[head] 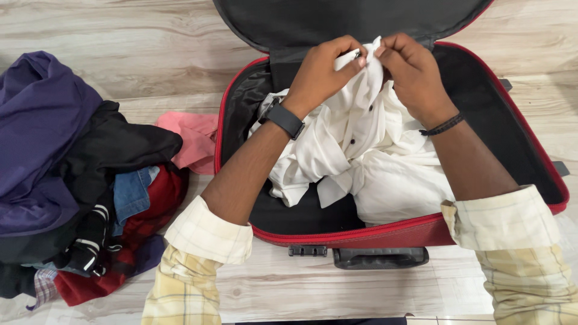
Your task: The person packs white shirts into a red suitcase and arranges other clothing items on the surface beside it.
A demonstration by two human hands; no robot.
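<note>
Shirt [361, 144] in open suitcase [536, 144], clothes pile [78, 174] on floor to its left.

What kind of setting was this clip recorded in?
Probably a home room: an open red fabric suitcase lies on pale wood-look flooring beside a heap of mixed clothes, while both hands pinch a white buttoned shirt over it.

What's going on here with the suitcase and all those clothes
A person is holding a white button shirt over an open red suitcase with a black lining. Both the left hand and the right hand pinch the fabric near the top, while the rest of the shirt lies crumpled inside the case. To the left, a pile of mixed clothes sits on the wooden floor.
</note>
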